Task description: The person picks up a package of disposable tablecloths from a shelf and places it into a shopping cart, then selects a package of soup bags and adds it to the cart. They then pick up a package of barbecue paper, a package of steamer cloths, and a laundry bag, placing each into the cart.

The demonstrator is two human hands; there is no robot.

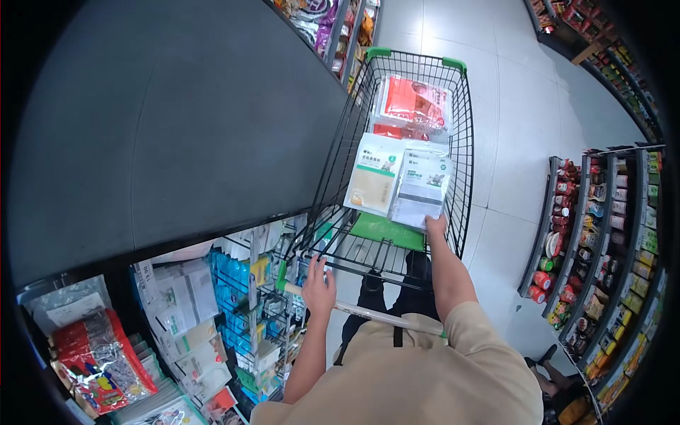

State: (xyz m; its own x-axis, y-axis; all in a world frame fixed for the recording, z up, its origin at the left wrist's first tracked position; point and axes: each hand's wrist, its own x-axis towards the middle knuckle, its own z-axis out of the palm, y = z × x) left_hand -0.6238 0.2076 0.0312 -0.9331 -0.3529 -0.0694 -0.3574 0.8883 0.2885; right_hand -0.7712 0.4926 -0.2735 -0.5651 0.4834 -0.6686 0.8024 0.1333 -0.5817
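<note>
A black wire shopping cart (468,134) with green corner caps stands in front of me. My right hand (436,226) reaches into it and grips the lower right corner of a flat white and grey packet (423,185). Left of that packet, and touching it, lies a white and beige packet (373,173) with a green band. Red and clear packets (416,101) are stacked at the cart's far end. My left hand (319,284) lies over the left end of the pale cart handle (386,316), its fingers stretched forward near the cart's rear wire edge and holding nothing.
A large dark panel (177,134) borders the cart's left side. Below it, a shelf holds hanging packets (188,297) and a red bag (103,361). Shelves of jars and packages (602,234) stand on the right, beside the tiled floor (510,142). Another person's legs (556,375) show at lower right.
</note>
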